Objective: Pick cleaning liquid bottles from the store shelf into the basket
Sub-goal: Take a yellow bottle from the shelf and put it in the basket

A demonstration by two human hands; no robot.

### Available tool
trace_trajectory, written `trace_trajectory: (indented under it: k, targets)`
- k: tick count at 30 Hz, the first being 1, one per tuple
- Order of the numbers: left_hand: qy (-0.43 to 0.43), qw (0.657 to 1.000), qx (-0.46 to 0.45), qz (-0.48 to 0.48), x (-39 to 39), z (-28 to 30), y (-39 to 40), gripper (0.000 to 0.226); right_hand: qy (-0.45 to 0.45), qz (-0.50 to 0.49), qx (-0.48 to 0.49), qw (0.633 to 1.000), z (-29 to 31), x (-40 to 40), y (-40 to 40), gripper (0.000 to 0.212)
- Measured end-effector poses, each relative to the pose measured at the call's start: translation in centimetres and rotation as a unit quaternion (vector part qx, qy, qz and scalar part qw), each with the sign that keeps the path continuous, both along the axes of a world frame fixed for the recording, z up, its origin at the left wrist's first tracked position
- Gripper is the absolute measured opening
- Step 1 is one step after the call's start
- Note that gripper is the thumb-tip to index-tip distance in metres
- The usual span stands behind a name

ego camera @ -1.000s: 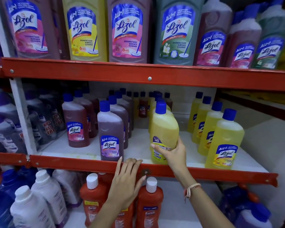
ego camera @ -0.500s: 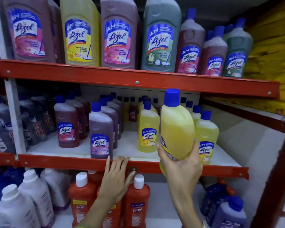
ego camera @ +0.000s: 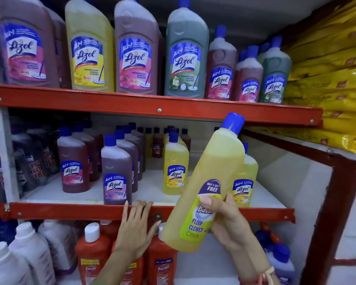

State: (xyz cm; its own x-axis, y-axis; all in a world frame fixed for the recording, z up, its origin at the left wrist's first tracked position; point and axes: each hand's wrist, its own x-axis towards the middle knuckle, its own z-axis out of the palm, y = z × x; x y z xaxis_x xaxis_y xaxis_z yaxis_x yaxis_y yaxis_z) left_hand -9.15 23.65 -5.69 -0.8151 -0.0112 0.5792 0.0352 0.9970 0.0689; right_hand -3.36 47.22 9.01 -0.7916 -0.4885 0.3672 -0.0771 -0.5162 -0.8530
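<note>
My right hand (ego camera: 227, 221) grips a yellow floor cleaner bottle (ego camera: 210, 173) with a blue cap, held tilted to the right in front of the middle shelf (ego camera: 265, 215). Its back label faces me. My left hand (ego camera: 135, 229) rests flat, fingers spread, on the red front rail of that shelf. More yellow bottles (ego camera: 175, 163) stand on the middle shelf, along with purple (ego camera: 116, 167) and brown-red (ego camera: 73, 161) ones. No basket is in view.
Large cleaner bottles (ego camera: 186, 54) line the top shelf above a red rail (ego camera: 158, 110). Orange bottles (ego camera: 92, 256) and white bottles (ego camera: 31, 249) fill the bottom shelf. Yellow packets (ego camera: 333, 79) are stacked at the right. A dark red upright post (ego camera: 325, 223) stands at the right.
My right hand has pulled the yellow bottle off the middle shelf, toward me and lower, tilting it. My left hand has stayed on the shelf rail.
</note>
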Motion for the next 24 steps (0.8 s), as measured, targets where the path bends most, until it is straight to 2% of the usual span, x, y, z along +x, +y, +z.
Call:
trace_trajectory:
  k: [5, 11, 13, 15, 17, 19, 20, 22, 24]
  targets:
    - [-0.013, 1.0, 0.008, 0.004, 0.1, 0.1, 0.1, 0.075, 0.055, 0.081, -0.017, 0.995, 0.4, 0.0, 0.5, 0.059]
    - [-0.032, 0.999, 0.008, -0.014, -0.1, 0.1, -0.1, 0.075, 0.084, 0.063, 0.02, 0.994, 0.4, 0.1, 0.6, 0.058]
    - [-0.056, 0.997, 0.025, -0.039, 0.4, 0.8, -0.2, 0.081, 0.084, 0.046, 0.033, 0.995, 0.4, 0.1, 0.6, 0.057]
    - [-0.042, 0.994, 0.072, -0.068, 0.8, 1.8, -0.2, 0.091, 0.088, 0.019, 0.058, 0.994, 0.4, 0.1, 0.7, 0.052]
    - [-0.048, 0.966, 0.23, -0.111, 2.1, 4.0, 0.5, 0.085, 0.095, -0.017, 0.086, 0.992, 0.2, 0.0, 0.9, 0.046]
    - [-0.022, 0.911, 0.379, -0.163, 3.9, 7.1, 1.5, 0.061, 0.105, -0.045, 0.109, 0.987, -0.1, -0.1, 1.1, 0.045]
    - [0.009, 0.884, 0.421, -0.203, 4.9, 8.8, 2.0, 0.058, 0.109, -0.056, 0.119, 0.985, -0.4, -0.2, 1.1, 0.047]
    - [0.048, 0.85, 0.441, -0.285, 6.9, 12.2, 3.0, 0.065, 0.112, -0.08, 0.139, 0.981, -0.9, -0.3, 0.9, 0.051]
    - [0.04, 0.846, 0.414, -0.335, 8.4, 14.8, 3.9, 0.068, 0.116, -0.091, 0.152, 0.977, -1.7, -0.4, 0.3, 0.051]
